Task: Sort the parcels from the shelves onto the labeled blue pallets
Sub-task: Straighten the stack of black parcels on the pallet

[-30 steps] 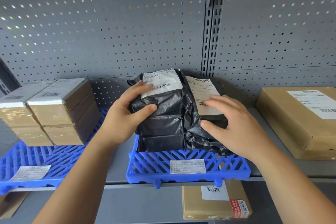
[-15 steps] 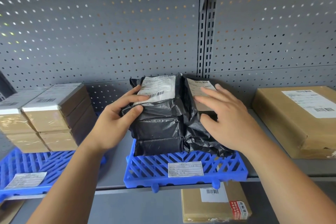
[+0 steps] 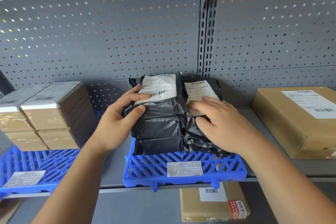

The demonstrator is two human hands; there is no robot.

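Two pallets rest on the shelf (image 3: 112,165), overhanging its front edge. The left pallet (image 3: 36,162) carries stacked boxes (image 3: 49,114) at its rear. The centre pallet (image 3: 181,167) carries two stacks of bagged parcels (image 3: 160,125) side by side. A flat carton (image 3: 298,120) lies on the shelf at its right end. Another carton (image 3: 212,205) lies on the level below, under the centre pallet. The perforated back panel (image 3: 109,32) stands behind everything.

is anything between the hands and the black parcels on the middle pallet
Nothing visible. The left hand grips the left black parcel directly, and the right hand lies flat on the right black parcel. Both stacks sit on the blue pallet.
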